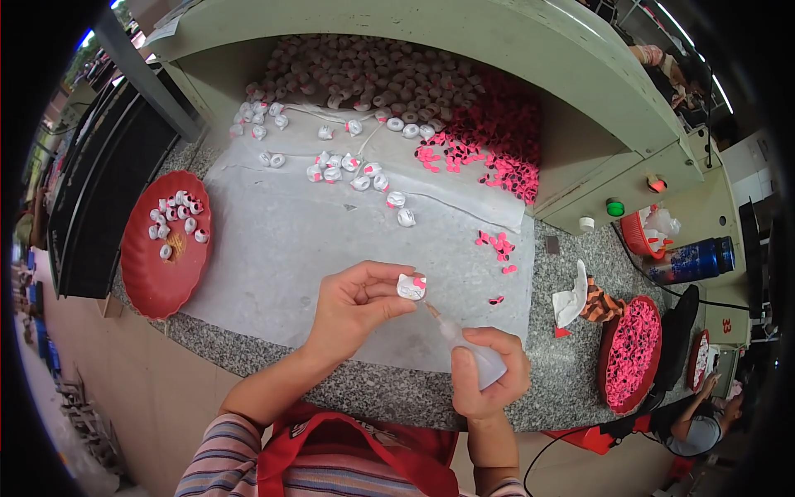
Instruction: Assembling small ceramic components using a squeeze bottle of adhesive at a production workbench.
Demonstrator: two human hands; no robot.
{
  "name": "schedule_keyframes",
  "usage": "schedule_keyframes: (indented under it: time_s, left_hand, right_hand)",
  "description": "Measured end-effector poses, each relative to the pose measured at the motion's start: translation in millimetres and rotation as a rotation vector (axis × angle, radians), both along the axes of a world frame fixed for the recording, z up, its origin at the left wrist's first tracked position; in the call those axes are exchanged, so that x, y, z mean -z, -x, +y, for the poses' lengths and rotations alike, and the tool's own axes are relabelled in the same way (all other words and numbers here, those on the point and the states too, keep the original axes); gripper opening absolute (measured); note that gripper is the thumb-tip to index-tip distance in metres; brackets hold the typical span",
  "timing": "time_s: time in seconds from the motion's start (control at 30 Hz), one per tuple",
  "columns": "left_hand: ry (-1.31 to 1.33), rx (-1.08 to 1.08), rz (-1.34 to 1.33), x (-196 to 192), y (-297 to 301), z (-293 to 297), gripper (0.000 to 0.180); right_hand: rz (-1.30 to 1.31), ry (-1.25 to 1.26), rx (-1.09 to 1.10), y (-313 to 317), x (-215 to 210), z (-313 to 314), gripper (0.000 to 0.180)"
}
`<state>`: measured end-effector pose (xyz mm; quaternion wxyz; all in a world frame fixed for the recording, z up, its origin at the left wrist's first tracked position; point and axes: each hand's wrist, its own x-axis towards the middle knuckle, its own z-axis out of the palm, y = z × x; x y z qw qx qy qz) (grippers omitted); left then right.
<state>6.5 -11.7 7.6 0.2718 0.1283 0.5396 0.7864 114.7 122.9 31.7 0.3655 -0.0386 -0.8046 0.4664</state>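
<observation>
White with a pink patch on its right side, one small eared piece [411, 287] sits above the near part of the white sheet [257, 257], and I see it held up, ears toward the upper edge of my view, its longer axis running roughly left to right. The left hand [352, 300] pinches it from the left between thumb and forefinger, the other fingers curled behind. The right hand [487, 399] wraps its fingers and thumb round one translucent squeeze bottle [478, 356], whose long axis slants from lower right to upper left; the narrow tip points at the piece's lower right edge, and I cannot tell whether they touch. I count three red dishes: one at the left [161, 290] with a dozen or more white pieces, one at the right [604, 373] heaped with pink parts too many to count, and a smaller one [693, 364] farther right. There are two coloured buttons, one green [614, 206] and one orange [657, 184], plus one blue bottle [696, 260].
</observation>
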Motion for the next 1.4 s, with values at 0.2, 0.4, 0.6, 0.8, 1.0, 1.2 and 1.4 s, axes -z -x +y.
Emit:
schedule_keyframes:
  time_s: [0.2, 0.4, 0.6, 0.8, 1.0, 1.2, 1.4]
  left_hand:
    - [-0.010, 0.006, 0.001, 0, 0, 1, 0.032]
    - [0.002, 0.006, 0.010, 1, 0, 1, 0.032]
    - [0.032, -0.019, 0.031, -2, 1, -1, 0.032]
    - [0.032, -0.012, 0.038, -3, 0, 1, 0.033]
    - [0.040, -0.032, 0.071, 2, -1, 2, 0.033]
    - [0.052, -0.011, 0.086, 3, -6, 11, 0.033]
    - [0.028, 0.016, 0.052, 7, -7, 9, 0.031]
  right_hand:
    - [-0.033, 0.057, 0.019, -2, 0, -1, 0.017]
    - [-0.039, 0.063, 0.034, 0, 0, 0, 0.016]
    - [-0.035, 0.033, 0.023, 0, 0, 1, 0.015]
    - [-0.063, 0.037, 0.001, -1, -3, 2, 0.015]
    - [-0.122, 0.267, 0.084, 4, -5, 11, 0.022]
    - [-0.119, 0.647, 0.369, 14, 36, 105, 0.014]
    - [-0.619, -0.342, 0.549, 38, 47, 92, 0.021]
